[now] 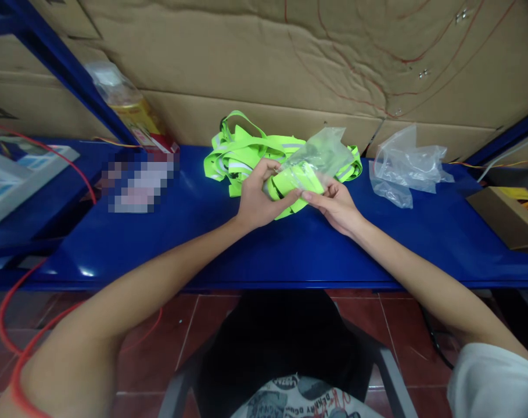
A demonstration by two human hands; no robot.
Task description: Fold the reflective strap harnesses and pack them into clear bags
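My left hand (257, 197) and my right hand (336, 204) meet over the blue shelf (290, 249). Between them is a folded neon-green strap bundle (292, 188), partly inside a clear plastic bag (322, 154). The left hand's fingers curl round the bundle's left end. With thumb and fingers my right hand pinches the bag's lower edge on the right. Just behind lies a loose pile of neon-green reflective straps (241, 154).
Several crumpled clear bags (403, 165) lie at the right. A cardboard box (507, 215) sits at the far right. A plastic bottle (128, 107) leans at the back left, beside a white tray (11, 174). Cardboard lines the wall. An orange cable (15, 325) hangs below.
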